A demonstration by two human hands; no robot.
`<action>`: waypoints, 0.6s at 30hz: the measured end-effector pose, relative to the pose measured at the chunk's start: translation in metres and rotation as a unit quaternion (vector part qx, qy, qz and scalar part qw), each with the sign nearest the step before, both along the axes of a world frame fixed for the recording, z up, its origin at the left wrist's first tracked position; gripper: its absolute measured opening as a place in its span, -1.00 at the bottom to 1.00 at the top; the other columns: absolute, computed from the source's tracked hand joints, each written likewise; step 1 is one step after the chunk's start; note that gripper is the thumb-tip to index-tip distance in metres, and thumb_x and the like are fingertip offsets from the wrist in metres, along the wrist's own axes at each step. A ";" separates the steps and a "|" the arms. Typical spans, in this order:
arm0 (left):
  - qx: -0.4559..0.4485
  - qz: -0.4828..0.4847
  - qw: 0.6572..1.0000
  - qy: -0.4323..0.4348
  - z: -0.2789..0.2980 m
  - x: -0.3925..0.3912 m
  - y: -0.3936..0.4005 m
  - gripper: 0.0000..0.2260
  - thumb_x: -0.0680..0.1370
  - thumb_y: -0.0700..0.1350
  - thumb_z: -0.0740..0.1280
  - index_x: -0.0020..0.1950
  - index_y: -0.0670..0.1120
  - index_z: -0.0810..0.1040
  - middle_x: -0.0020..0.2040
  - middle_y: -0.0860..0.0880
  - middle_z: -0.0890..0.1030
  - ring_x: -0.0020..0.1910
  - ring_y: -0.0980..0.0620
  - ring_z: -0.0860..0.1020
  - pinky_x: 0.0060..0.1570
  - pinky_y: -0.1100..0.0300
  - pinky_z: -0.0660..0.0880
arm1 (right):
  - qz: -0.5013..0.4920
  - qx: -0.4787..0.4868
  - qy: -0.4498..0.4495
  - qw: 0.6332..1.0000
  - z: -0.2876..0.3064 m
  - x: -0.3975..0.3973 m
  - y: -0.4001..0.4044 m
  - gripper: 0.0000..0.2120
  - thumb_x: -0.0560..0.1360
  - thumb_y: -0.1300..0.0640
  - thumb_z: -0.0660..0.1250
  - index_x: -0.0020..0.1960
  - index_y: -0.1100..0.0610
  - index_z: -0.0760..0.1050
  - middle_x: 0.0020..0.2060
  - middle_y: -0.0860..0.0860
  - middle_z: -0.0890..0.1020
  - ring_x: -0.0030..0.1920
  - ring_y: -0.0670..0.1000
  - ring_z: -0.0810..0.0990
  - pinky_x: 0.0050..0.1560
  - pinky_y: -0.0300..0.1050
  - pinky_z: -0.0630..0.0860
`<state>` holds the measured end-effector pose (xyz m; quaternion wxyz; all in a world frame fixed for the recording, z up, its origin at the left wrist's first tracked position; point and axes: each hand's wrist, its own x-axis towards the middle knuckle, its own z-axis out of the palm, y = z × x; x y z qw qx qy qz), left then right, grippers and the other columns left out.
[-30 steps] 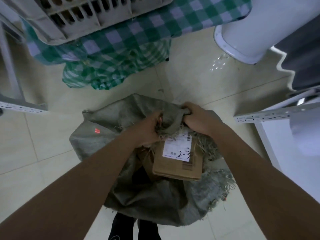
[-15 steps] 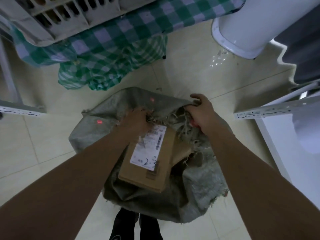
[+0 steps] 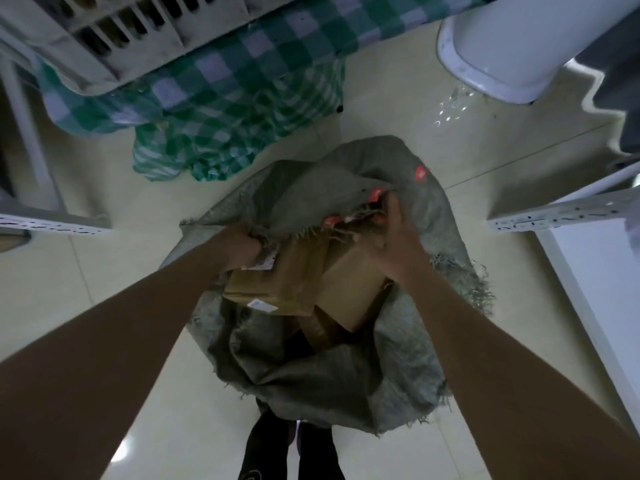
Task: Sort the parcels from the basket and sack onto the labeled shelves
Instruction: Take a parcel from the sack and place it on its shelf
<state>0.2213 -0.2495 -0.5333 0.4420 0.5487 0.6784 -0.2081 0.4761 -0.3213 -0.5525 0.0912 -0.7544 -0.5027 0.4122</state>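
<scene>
1. The person stood over the sack (image 3: 311, 368) on the tiled floor (image 3: 104, 271), both arms reaching down into its open mouth.
2. A second before, both hands had been bunched together on the frayed rim with one labelled parcel lying flat below them. By this moment they had drawn apart and the mouth gaped wider, showing two brown boxes side by side and touching.
3. The left hand (image 3: 242, 249) was curled into the rim of the sack at the near-left edge, just above the flat parcel (image 3: 273, 285). I could not tell whether its fingers also caught that parcel's top edge.
4. The right hand (image 3: 391, 244) had come off the cloth and lay on the bigger box (image 3: 349, 289), fingers bent over its far top edge under the frayed rim. It looked like a hold, though the fingertips were hidden.
5. To my eye this meant the sack was open enough and a lift-out was about to start; nothing had left it yet.
6. The parcel's label (image 3: 265, 263), readable earlier, was mostly covered by the left hand, so its shelf number was lost.
7. The basket (image 3: 138, 29) on the checked cloth (image 3: 225, 98) was cut off at the top, and only the edges of shelves (image 3: 554, 216) showed, their labels out of sight.
</scene>
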 end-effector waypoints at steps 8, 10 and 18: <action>-0.147 -0.052 0.987 -0.039 -0.011 -0.011 0.021 -0.65 0.64 -0.06 0.11 0.08 -0.25 0.60 0.02 -0.23 0.62 -0.03 -0.17 0.58 0.14 0.03 0.47 | 0.104 0.034 -0.173 0.979 -0.018 -0.040 0.025 -0.38 0.59 -0.01 0.24 0.54 0.15 0.08 0.37 0.21 0.38 0.21 0.22 0.48 0.18 0.07 0.44; -0.094 -0.085 0.992 -0.028 -0.014 -0.007 0.019 -0.63 0.66 -0.03 0.08 0.31 -0.18 0.51 0.24 -0.18 0.54 0.17 -0.12 0.52 0.29 -0.05 0.40 | 0.092 0.010 -0.176 0.980 -0.018 -0.051 0.016 -0.25 0.57 0.01 0.30 0.58 0.14 -0.06 0.43 0.24 0.20 0.11 0.19 0.53 0.08 0.04 0.52; 0.047 -0.135 0.986 -0.086 -0.042 0.029 0.027 -0.37 0.58 -0.15 0.21 0.59 -0.01 -0.01 0.59 -0.04 -0.07 0.55 -0.14 -0.07 0.51 -0.10 0.01 | 0.190 -0.069 -0.372 0.906 -0.012 -0.008 0.039 -0.64 0.61 0.03 0.11 0.35 0.10 0.43 0.41 0.25 0.33 0.46 0.34 0.18 0.39 0.18 0.19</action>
